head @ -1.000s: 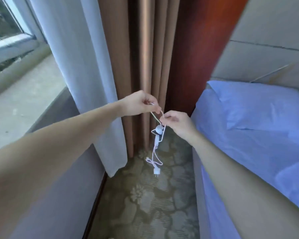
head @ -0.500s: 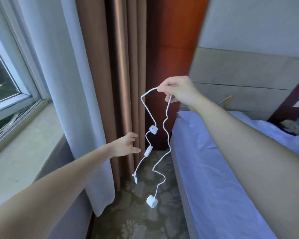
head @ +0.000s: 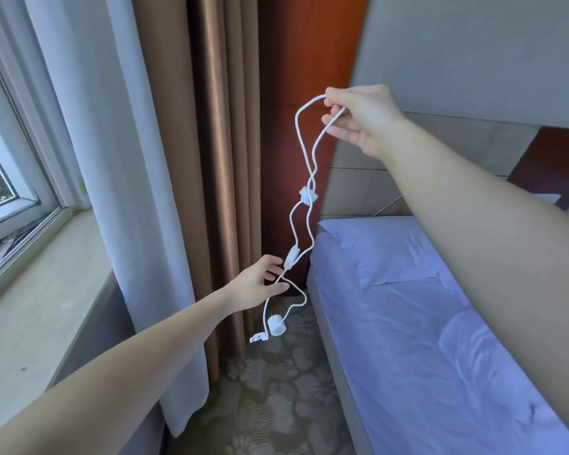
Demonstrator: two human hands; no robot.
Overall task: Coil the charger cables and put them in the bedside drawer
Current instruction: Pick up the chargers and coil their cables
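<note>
While the right hand [head: 362, 121] pinches the white charger cable [head: 298, 133] at its fold, 2 thin strands hang in the air between the curtain [head: 217, 159] and the bed [head: 440, 323]. They end in a round puck [head: 276, 326] and a small plug [head: 258, 338]. The left hand [head: 253, 285] has its fingers [head: 271, 262] loosely spread about the lower strands, not closed on them. The cable looks light, limp and kinked, so it will likely swing. The best hold is probably just below the inline block [head: 291, 257], gathering the weightier ends first.

Two bare forearms [head: 128, 359], bare left hand [head: 253, 287], bare right hand [head: 363, 121]
</note>
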